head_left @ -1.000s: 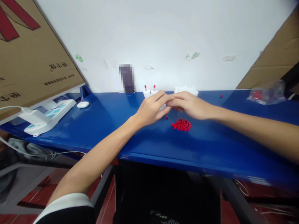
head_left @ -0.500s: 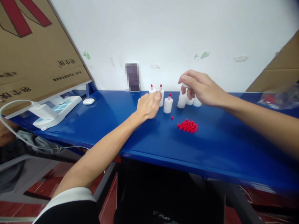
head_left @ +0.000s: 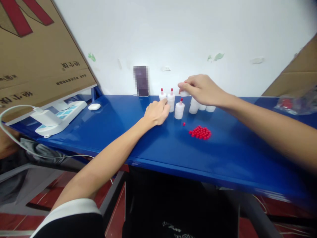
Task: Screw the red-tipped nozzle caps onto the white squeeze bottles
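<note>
My left hand [head_left: 156, 112] rests on the table with curled fingers, close beside two white squeeze bottles [head_left: 170, 104] with red tips. Whatever its fingers hold, if anything, is hidden. A third red-tipped bottle [head_left: 179, 110] stands upright a little to the right. My right hand [head_left: 201, 89] is raised behind it, fingers pinched on a small white plastic piece [head_left: 184, 94], mostly covered. Below that hand are several white bottles [head_left: 193, 106], their tops hidden. A heap of small red caps [head_left: 201, 132] lies in front, with one loose red cap [head_left: 184, 124] to its left.
The blue table [head_left: 158, 148] meets a white wall. A phone [head_left: 141, 81] leans there. On the left are a white case [head_left: 94, 106], a power strip [head_left: 66, 114] with a plugged charger, and a cardboard box [head_left: 44, 56]. A clear bag [head_left: 294, 104] lies far right.
My right hand has moved left, and its fingers have come closer together, carrying the white piece. My left hand has lowered slightly beside the bottles.
</note>
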Available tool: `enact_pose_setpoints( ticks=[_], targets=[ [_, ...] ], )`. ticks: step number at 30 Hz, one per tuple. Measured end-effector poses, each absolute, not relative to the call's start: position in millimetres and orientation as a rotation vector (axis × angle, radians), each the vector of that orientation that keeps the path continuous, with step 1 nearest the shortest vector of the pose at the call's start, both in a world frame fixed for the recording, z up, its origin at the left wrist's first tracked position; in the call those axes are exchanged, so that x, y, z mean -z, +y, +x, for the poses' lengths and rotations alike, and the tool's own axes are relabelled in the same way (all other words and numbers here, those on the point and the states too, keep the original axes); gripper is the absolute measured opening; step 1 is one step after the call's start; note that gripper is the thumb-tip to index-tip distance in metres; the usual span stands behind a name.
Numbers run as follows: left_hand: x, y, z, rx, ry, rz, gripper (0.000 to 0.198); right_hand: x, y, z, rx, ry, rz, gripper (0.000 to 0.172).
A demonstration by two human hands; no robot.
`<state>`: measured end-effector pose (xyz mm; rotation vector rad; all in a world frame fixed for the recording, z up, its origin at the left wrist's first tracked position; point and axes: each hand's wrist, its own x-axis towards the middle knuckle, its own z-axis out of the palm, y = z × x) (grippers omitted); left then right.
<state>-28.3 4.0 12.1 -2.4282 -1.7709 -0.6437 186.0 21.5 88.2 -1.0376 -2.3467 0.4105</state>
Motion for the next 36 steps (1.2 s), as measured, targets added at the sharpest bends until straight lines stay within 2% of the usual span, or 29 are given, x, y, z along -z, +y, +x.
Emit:
enact_pose_setpoints(
  ticks=[5, 10, 13, 16, 21, 23, 29, 36],
  targets=[
    [-15.5, -0.2, -27.5, 0.672, -1.707, -2.472, 0.027, -80.7, 19.7, 186.7, -0.225, -2.269, -1.103, 0.037],
    [-7.6, 2.4, -32.3, 1.185, -1.29, -2.51, 0.01, -75.8, 20.5, 182.6, -0.28, -2.345, -1.083, 0.04],
    [-6.3, 1.5, -31.8, 1.306, -1.073, -2.558, 0.007, -79.7, 21.5, 184.5, -0.244, -2.329, -1.053, 0.042],
    [-8.9, -1.4, -28.6, 1.151, -1.025, -2.695, 0.013, -92.9, 21.1, 193.2, -0.18, -2.281, -1.092, 0.043],
    [-11.6, -2.6, -25.1, 0.747, -1.004, -2.889, 0.036, -118.3, 23.8, 221.4, -0.073, -2.309, -1.31, 0.044],
    [-10.5, -1.6, -25.2, 0.665, -1.03, -2.899, 0.043, -122.3, 27.3, 232.0, -0.137, -2.35, -1.47, 0.047],
    [-8.5, -0.3, -26.5, 0.613, -1.086, -2.858, 0.049, -112.9, 37.2, 238.9, -0.423, -2.452, -1.679, 0.054],
    [-7.7, 2.6, -27.5, 0.623, -1.164, -2.836, 0.049, -102.1, 45.6, 239.2, -0.575, -2.672, -1.531, 0.048]
  ],
)
